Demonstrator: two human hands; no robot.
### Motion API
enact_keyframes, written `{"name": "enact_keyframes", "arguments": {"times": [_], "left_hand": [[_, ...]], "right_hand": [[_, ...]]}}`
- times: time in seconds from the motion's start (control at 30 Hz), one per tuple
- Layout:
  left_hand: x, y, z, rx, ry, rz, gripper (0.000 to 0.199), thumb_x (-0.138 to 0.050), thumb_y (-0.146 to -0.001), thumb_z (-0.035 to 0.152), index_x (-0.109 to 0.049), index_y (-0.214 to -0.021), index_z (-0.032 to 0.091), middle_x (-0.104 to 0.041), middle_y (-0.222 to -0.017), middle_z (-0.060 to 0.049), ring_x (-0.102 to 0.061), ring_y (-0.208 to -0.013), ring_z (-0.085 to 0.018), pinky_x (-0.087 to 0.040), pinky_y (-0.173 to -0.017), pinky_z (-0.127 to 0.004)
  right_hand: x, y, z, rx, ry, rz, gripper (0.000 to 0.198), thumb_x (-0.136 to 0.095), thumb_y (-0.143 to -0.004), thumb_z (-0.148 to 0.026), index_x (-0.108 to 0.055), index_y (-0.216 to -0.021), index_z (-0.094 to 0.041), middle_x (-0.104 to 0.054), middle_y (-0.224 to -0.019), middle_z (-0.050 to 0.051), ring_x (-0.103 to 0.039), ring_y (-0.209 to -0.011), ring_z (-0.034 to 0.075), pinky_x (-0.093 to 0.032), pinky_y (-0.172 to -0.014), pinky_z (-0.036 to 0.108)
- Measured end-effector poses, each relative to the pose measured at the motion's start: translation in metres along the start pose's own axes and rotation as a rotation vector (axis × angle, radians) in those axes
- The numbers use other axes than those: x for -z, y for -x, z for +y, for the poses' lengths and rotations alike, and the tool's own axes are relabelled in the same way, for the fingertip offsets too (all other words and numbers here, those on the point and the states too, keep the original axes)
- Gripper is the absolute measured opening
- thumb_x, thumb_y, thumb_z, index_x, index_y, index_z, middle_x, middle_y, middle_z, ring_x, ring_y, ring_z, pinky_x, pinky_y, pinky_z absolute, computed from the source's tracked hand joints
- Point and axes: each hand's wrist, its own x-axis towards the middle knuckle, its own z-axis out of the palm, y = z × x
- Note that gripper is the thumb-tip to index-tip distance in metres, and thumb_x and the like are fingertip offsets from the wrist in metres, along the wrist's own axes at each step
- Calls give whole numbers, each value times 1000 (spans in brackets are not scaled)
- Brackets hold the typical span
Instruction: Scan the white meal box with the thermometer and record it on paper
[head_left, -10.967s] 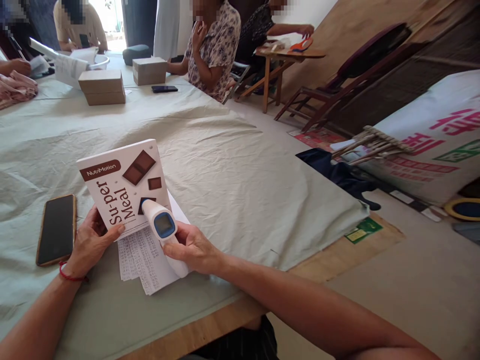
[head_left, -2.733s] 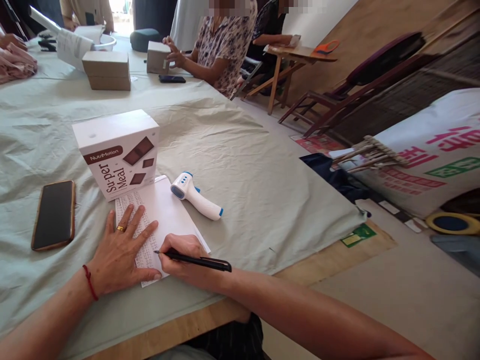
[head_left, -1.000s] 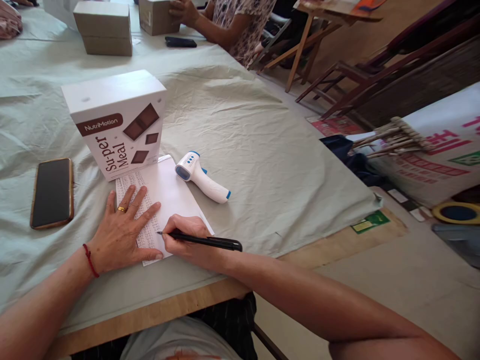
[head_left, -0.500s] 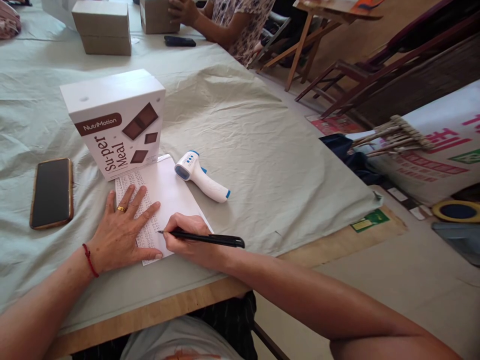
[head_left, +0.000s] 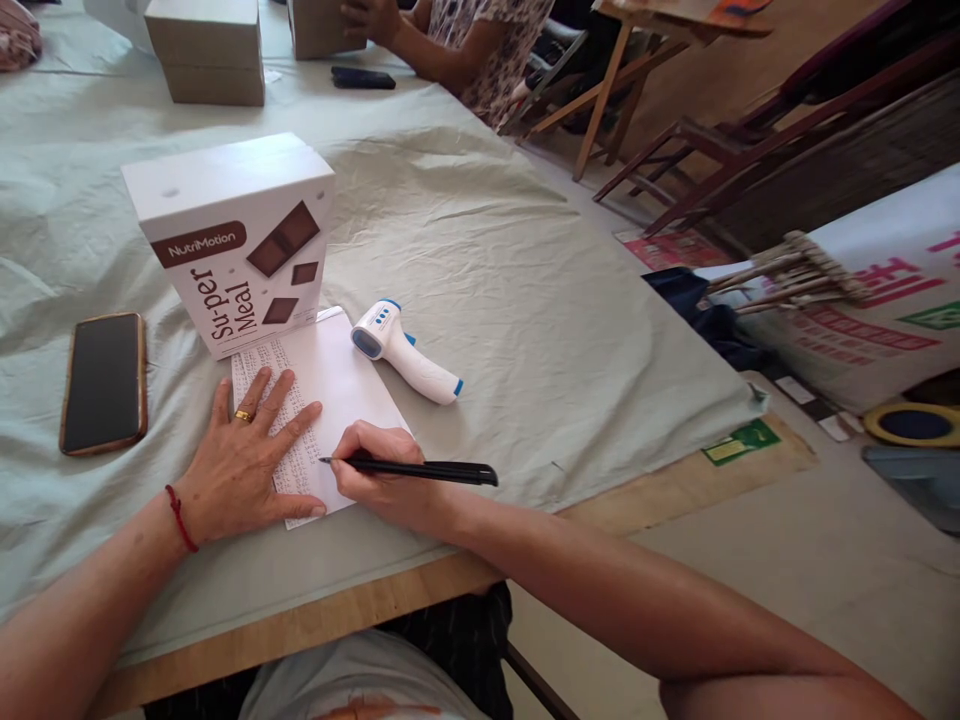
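My left hand (head_left: 247,460) lies flat with its fingers spread over a white sheet of paper (head_left: 345,375), covering part of the rows of small handwriting. In my right hand (head_left: 382,480) is a black pen (head_left: 427,469), its tip at the paper just right of the written rows. A white NutriMotion box (head_left: 247,250) stands upright at the sheet's far end. To the right of the paper rests a white and blue infrared thermometer (head_left: 409,352). Left of my left hand, a smartphone (head_left: 103,383) lies with a dark screen.
The table wears a pale green cloth (head_left: 525,330). Toward the back are a cardboard box (head_left: 206,55), a dark phone (head_left: 363,77) and another person's hand (head_left: 371,18) on a second carton (head_left: 319,30). A wooden chair (head_left: 690,150) stands off to the right.
My right hand and the pen have shifted slightly to the right along the paper. My left hand stays in place. The view has moved a little.
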Motion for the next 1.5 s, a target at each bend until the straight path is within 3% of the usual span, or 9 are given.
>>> {"name": "enact_keyframes", "arguments": {"times": [0.53, 1.5], "left_hand": [[0, 0, 0, 1, 6, 2, 97, -63, -75, 77, -40, -153, 24, -25, -163, -21, -20, -148, -49, -8, -114, -71], [2, -1, 1, 5, 24, -9, 97, -63, -75, 78, -41, -152, 24, -24, -163, -22, -19, -148, -49, -8, -113, -74]], "right_hand": [[-2, 0, -2, 34, 95, 3, 12, -50, -75, -16, -47, -66, -22, -54, -59, -6, -46, -52, 8, -38, -55, 21], [-1, 0, 0, 17, 62, -20, 11, -50, -74, -16, -46, -66, -22, -52, -57, -6, -43, -50, 8, -36, -52, 21]]}}
